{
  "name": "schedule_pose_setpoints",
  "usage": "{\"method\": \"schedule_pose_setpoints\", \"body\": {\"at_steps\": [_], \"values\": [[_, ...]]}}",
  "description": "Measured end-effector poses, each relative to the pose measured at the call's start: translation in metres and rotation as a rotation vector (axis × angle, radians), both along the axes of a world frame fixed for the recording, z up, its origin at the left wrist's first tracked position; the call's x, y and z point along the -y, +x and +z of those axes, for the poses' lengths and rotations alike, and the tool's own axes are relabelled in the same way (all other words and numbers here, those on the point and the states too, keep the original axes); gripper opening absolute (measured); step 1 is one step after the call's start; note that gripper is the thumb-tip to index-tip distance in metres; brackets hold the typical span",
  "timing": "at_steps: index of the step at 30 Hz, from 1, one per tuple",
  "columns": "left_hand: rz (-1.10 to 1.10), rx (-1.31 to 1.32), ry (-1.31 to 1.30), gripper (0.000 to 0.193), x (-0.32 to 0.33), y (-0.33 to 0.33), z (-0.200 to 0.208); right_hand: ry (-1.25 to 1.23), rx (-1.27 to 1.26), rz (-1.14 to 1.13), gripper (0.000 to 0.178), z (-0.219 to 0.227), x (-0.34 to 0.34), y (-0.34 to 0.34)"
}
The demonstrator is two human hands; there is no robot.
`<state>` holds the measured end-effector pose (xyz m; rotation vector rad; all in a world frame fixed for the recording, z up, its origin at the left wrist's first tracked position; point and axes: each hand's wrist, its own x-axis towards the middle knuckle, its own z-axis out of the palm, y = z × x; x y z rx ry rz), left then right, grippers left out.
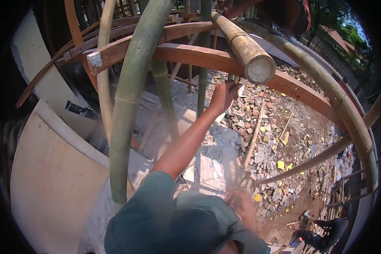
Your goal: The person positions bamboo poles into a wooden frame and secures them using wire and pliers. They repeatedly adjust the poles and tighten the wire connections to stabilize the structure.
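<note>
My left hand (pixel 225 95) is raised at the underside of a reddish wooden beam (pixel 192 56), just below the cut end of a bamboo pole (pixel 246 48) that lies across it. Its fingers are closed; what they pinch, if anything, is too small to make out. Lower down, near my body, my right hand (pixel 242 204) is smeared a little by motion. It grips a pair of pincers (pixel 244 180), whose jaws point upward over the rubble. A thick green bamboo post (pixel 133 84) stands left of my left arm.
Below lies broken-brick rubble (pixel 283 156) with yellow scraps. Another bamboo pole (pixel 321 76) curves along the right. A pale panel (pixel 55 178) stands at the left. One person (pixel 279 15) is at the top; another person (pixel 326 233) works far below, lower right.
</note>
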<state>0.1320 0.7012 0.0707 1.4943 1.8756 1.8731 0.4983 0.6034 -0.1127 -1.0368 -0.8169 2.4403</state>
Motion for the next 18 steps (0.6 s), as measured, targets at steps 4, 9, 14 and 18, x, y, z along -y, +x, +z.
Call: {"method": "schedule_pose_setpoints", "body": {"at_steps": [4,9,14,18], "values": [[-0.106,0.019,-0.009,0.029,0.0,0.011,0.0,0.691,0.188,0.135,0.073,0.082,-0.058,-0.052],[-0.134,0.02,-0.057,0.026,0.021,-0.002,0.005,1.702,0.654,0.057,0.075,0.157,-0.101,-0.139],[-0.24,0.04,-0.084,0.025,0.013,-0.004,0.002,1.846,0.922,-0.023,0.073,0.176,-0.111,-0.179],[-0.275,0.102,-0.061,0.024,0.011,-0.005,-0.006,1.875,0.896,-0.045,0.074,0.174,-0.111,-0.193]]}}
